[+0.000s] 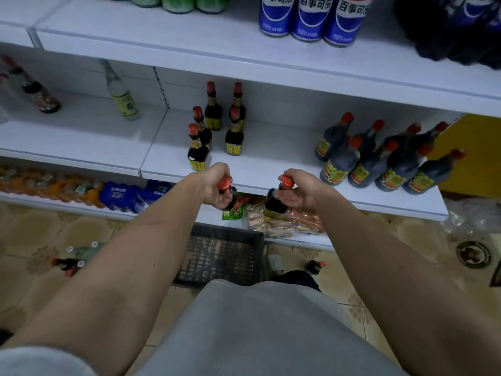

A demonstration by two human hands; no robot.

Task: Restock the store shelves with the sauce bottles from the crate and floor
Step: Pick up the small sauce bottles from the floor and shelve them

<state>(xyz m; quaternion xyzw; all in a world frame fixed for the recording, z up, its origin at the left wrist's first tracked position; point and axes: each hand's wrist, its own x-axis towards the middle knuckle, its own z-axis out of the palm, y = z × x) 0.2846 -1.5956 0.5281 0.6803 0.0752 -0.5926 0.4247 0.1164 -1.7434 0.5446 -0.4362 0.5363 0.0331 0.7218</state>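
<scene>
Left hand (pixel 214 185): gripping small sauce bottle (pixel 227 191) by neck.
Right hand (pixel 298 189): holding second bottle (pixel 275 200), tilted.
Shelf (pixel 271 169): five small bottles upright.
Crate (pixel 219 253): on floor below.

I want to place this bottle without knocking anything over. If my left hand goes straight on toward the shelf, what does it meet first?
Probably the front small sauce bottle of the group standing on the middle shelf, just beyond your left hand. Depth is hard to judge, so it may pass just right of it.
</scene>
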